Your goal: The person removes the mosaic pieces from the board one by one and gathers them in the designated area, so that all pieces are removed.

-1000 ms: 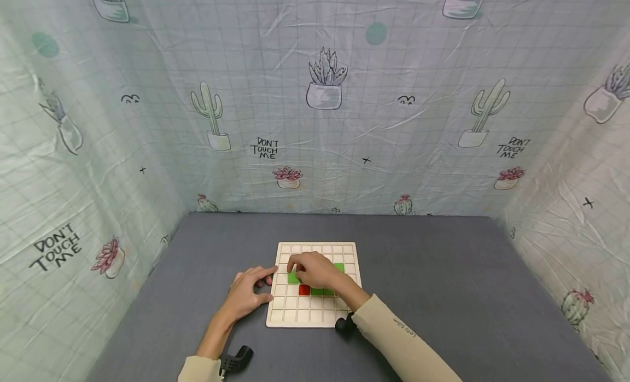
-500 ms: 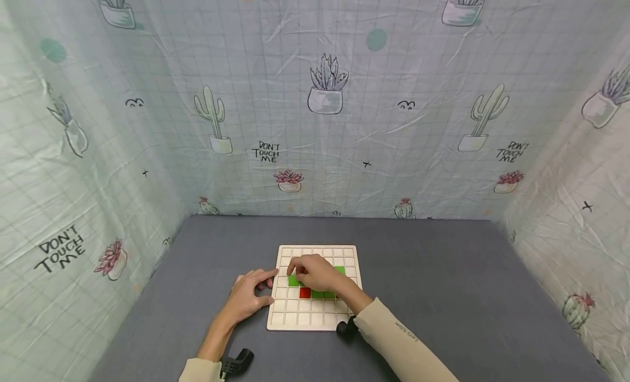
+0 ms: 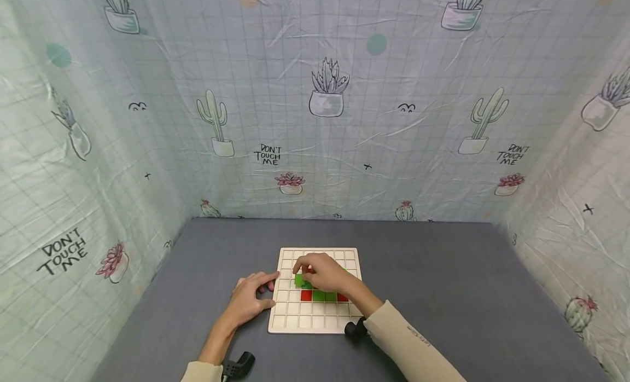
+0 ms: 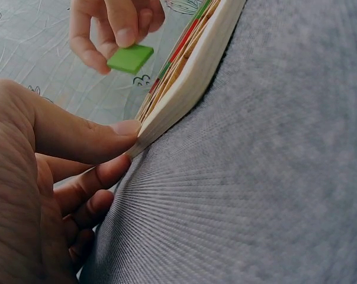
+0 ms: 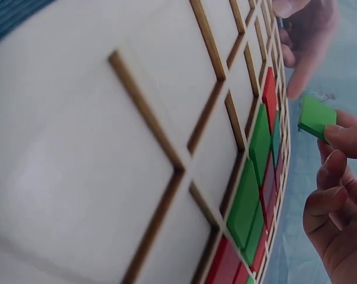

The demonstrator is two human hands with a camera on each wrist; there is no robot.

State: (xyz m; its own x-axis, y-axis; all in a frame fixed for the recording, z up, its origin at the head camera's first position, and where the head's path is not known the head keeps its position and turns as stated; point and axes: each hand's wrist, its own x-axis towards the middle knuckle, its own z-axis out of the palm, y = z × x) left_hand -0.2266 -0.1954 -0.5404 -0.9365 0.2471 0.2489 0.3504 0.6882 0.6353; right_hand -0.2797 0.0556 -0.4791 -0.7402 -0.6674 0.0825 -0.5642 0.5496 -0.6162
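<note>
Dark grey, flat-topped counter (image 3: 443, 283): matte, with a fine fabric-like weave you can really see in the left wrist view, plus a straight back edge.
Pale, squarish wooden grid board (image 3: 290, 310): lying flat right on the counter, a bit left of the middle in the head view.
Board's edge: smooth, kinda chunky, touching the grey weave.
Counter's spread: goes well past the board on both sides.

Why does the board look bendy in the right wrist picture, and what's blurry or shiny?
Right wrist view: the board seems curved, probably from the lens, its nearest part soft and pale while the green tile looks clearer; left wrist view: the grey table blurs toward the right; head view: shiny streaks show on the wall sheet.
</note>
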